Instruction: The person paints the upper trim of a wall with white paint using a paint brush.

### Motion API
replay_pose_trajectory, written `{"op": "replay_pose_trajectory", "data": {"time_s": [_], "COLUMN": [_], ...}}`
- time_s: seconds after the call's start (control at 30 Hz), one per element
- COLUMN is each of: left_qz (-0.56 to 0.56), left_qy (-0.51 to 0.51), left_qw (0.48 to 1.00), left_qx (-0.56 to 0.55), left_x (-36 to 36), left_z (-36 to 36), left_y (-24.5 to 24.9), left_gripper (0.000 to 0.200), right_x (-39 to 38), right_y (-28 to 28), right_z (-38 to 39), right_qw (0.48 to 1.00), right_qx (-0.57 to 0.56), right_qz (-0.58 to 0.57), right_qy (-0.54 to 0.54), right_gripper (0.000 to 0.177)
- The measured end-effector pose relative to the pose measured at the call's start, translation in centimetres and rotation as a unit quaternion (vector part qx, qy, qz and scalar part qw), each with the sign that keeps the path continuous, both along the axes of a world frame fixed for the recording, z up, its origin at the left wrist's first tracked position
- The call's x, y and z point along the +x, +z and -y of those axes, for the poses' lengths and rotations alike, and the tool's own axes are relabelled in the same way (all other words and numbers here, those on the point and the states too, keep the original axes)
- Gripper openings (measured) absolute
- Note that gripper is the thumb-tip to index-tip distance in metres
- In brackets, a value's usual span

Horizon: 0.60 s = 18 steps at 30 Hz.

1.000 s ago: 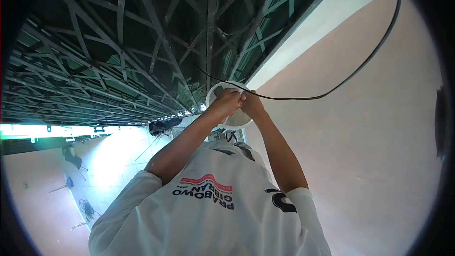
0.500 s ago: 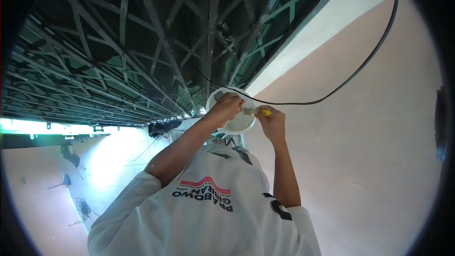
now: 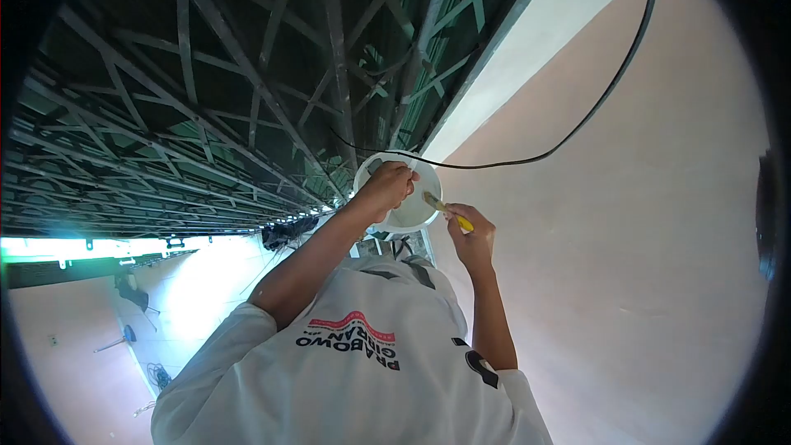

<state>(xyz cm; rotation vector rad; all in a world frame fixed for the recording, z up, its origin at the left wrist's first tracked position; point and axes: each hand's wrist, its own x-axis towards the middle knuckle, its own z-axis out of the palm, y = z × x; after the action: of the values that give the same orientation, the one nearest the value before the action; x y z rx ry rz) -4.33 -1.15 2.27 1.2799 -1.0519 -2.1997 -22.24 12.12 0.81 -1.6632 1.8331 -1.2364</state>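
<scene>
A white bucket is in front of my body, pale inside. My left hand reaches over its opening, fingers curled closed. A flat dark grey piece shows beside the knuckles, but I cannot tell what the fingers grip. In my right hand, at the bucket's right rim, is a paintbrush with a yellow handle. The brush's bristle end points up and left over the bucket, apart from my left hand.
A black cable curves across the bucket's far rim and up the pale wall. Dark metal trusses fill the top left. Below them, at the left, lies a brightly lit tiled floor with coiled cable.
The paintbrush has moved away from my left hand, and my right hand has lowered slightly. My left hand stays over the bucket. The whole view has shifted a little.
</scene>
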Motion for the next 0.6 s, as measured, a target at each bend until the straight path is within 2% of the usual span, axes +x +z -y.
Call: {"op": "replay_pose_trajectory", "data": {"time_s": [0.27,0.37,0.4,0.47,0.6], "left_qz": [0.003,0.022,0.03,0.021,0.021], "left_qy": [-0.008,-0.011,-0.012,-0.011,-0.013], "left_qw": [1.0,0.999,0.999,1.0,1.0], "left_qx": [0.009,0.02,0.022,0.01,0.003], "left_x": [-0.5,-0.6,-0.7,-0.6,-0.5], "left_z": [0.1,-0.1,-0.2,-0.3,-0.3], "left_y": [-0.2,0.7,0.9,0.7,1.0], "left_gripper": [0.022,0.02,0.019,0.019,0.019], "right_x": [-0.4,-1.0,-1.0,-1.0,-0.8], "right_y": [0.2,-1.8,-2.0,-2.4,-4.5], "right_z": [0.1,-0.1,0.0,-0.1,-0.7], "right_qw": [0.998,0.996,0.979,0.902,0.842], "right_qx": [0.011,0.041,0.065,0.109,0.041], "right_qz": [-0.031,0.071,0.184,0.4,0.516], "right_qy": [0.046,-0.022,-0.056,-0.121,-0.154], "right_gripper": [0.014,0.012,0.011,0.012,0.014]}}
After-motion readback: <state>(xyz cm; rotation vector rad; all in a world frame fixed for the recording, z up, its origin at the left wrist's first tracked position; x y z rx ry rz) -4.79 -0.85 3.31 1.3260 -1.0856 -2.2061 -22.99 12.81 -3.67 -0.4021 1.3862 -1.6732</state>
